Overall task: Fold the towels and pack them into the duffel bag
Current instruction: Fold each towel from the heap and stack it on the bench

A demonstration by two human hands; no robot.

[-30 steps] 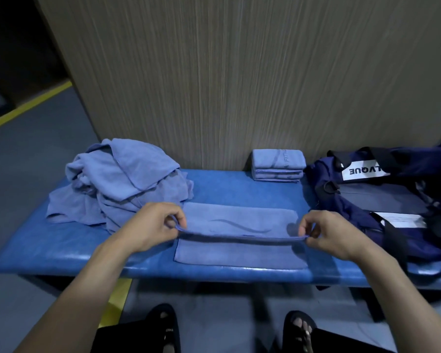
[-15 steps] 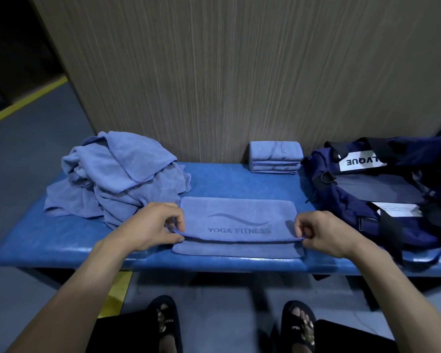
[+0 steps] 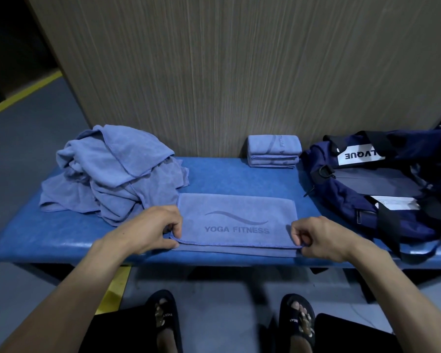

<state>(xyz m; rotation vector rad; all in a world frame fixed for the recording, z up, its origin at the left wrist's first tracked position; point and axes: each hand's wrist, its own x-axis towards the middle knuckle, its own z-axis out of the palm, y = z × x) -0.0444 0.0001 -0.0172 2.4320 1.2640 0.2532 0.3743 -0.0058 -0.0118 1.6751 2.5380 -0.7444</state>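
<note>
Head view: left hand (image 3: 148, 231) pinching towel (image 3: 236, 224) corner at 9 o'clock, right hand (image 3: 318, 239) pinching corner at 3 o'clock. Lying flat on bench (image 3: 227, 178). Towel pile (image 3: 112, 171) at 10 o'clock, folded stack (image 3: 274, 151) at 12, bag (image 3: 346, 197) at 2.

Left hand (image 3: 148, 229) and right hand (image 3: 321, 238): fingertips curled under at the near corners of the towel (image 3: 237, 222); pads hidden behind the knuckles. Lower layer of the towel showed only as a thin strip at 6 o'clock. Duffel bag (image 3: 382, 189), at 3 o'clock, cut off by the right frame edge; label lettering partly covered by a strap. Pile of unfolded towels (image 3: 115, 174), at 9 o'clock: count could not be told. Folded stack (image 3: 274, 151), at 12 o'clock: print partly legible. Both forearms cut off by the bottom edge.
</note>
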